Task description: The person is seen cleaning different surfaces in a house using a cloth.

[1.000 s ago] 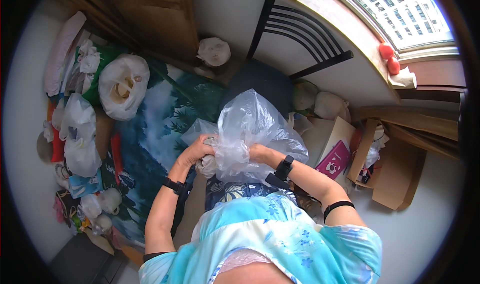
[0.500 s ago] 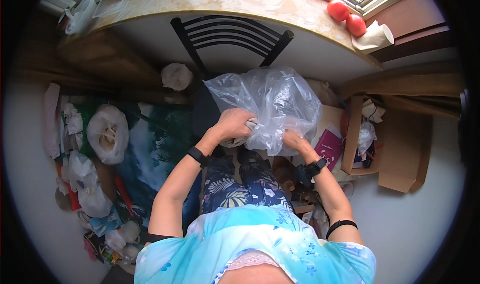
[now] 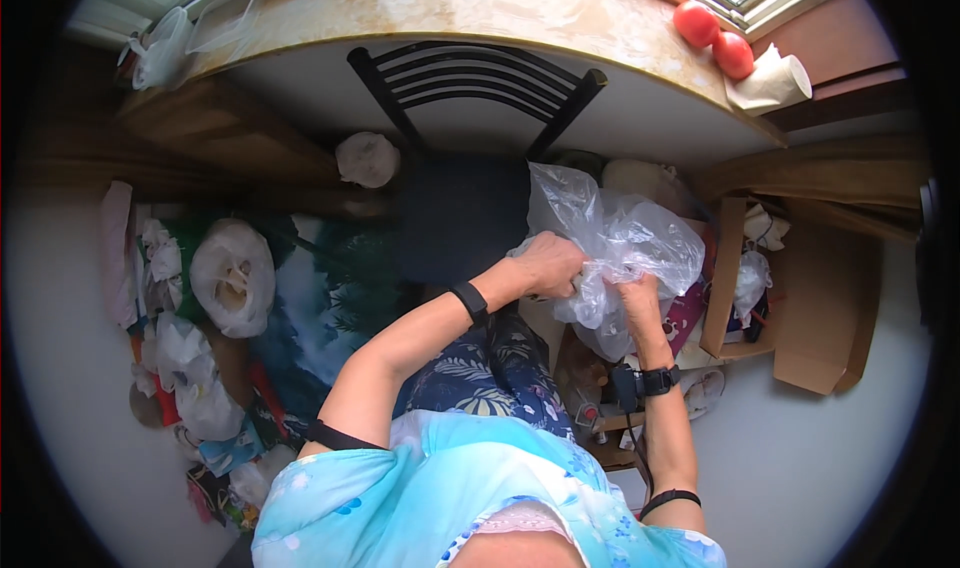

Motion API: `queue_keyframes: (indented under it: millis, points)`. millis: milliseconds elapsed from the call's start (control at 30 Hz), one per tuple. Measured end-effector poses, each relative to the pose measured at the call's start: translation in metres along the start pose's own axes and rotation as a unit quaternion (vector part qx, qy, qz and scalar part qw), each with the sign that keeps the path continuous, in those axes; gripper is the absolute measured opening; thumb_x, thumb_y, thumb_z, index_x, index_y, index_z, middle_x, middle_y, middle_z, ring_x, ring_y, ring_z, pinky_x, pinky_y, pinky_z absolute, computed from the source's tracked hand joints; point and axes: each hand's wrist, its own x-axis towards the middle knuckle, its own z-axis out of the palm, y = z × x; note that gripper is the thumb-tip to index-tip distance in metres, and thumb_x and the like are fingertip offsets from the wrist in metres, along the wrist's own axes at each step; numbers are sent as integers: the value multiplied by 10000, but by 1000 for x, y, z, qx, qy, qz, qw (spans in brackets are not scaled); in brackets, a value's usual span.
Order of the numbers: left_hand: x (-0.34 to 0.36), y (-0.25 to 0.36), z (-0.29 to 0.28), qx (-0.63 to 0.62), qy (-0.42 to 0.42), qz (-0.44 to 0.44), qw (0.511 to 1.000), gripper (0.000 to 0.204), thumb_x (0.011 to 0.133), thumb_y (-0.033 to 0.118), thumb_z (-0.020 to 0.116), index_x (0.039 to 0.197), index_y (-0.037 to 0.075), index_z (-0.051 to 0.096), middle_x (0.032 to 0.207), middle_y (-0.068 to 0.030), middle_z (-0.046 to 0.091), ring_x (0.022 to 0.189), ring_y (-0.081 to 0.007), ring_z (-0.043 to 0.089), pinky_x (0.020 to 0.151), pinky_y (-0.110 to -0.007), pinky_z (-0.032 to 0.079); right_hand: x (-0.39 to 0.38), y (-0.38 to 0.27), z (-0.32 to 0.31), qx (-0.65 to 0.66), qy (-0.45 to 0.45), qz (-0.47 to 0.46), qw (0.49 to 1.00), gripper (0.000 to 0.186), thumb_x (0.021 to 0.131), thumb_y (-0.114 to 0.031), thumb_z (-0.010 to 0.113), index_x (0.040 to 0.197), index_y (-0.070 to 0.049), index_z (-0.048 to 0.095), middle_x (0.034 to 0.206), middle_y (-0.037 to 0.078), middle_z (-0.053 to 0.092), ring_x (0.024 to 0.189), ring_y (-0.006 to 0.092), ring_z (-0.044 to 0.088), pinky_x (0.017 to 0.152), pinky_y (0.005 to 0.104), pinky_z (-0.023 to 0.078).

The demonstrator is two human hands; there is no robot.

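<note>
A large clear plastic bag (image 3: 650, 230) spreads out in front of me, to the right of the chair seat, puffed up and crumpled. With bent fingers my left hand (image 3: 550, 265) grips the bag's gathered part from the left. My right hand (image 3: 638, 296) is closed on the same gathered plastic, close beside the left. A loose end of the bag hangs below, between the hands. Whether anything else lies inside my left fist is hidden.
A black chair (image 3: 470, 208) with a slatted back stands ahead. On the windowsill (image 3: 420, 3) are two tomatoes (image 3: 714, 40) and a paper roll (image 3: 775, 80). An open cardboard box (image 3: 825, 298) stands at right. Several plastic bags (image 3: 232, 276) lie at left.
Both hands have moved right with the bag, off the chair seat, which now shows. The bag has bunched up smaller. The greyish bundle by my left hand no longer shows.
</note>
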Motion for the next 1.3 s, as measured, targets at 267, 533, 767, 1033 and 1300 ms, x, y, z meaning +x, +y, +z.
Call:
queue_keyframes:
  millis: [267,533,767,1033,1300]
  points:
    - [-88,-11,-36,-153,44,-139,978,987,673,224,717,1548,254,261,868,-166,701,800,-354,686,757,-433,544,12,-2,75,71,-146,28,986,331,826,-65,734,1141,-2,652,1054,56,689,917,142,655,791,290,528]
    - [-186,-41,-25,-254,232,-248,906,466,633,212,753,1091,139,713,933,-140,720,895,-347,682,817,-408,523,26,-25,184,-83,-301,119,942,293,797,-44,719,1073,36,661,992,71,688,817,170,663,700,304,535]
    - [-292,-87,-59,-78,360,-385,846,288,652,165,710,938,135,714,840,-148,691,837,-364,660,737,-423,519,20,-57,261,9,-435,133,890,396,828,-62,705,1202,22,604,1119,73,655,1032,186,610,926,315,457]
    - [-414,-192,-127,153,478,-437,747,167,722,155,706,889,158,706,789,-129,675,787,-341,651,692,-445,472,-6,-103,349,-135,-504,0,853,718,806,-279,802,1404,-9,511,1370,97,545,1259,238,493,1080,337,362]
    - [-492,-306,-150,213,345,-553,728,183,738,135,698,914,183,693,898,-98,706,915,-297,672,751,-446,481,7,-100,374,-184,-384,-28,904,716,828,-396,739,1390,-6,528,1435,179,513,1345,305,464,1144,427,323]
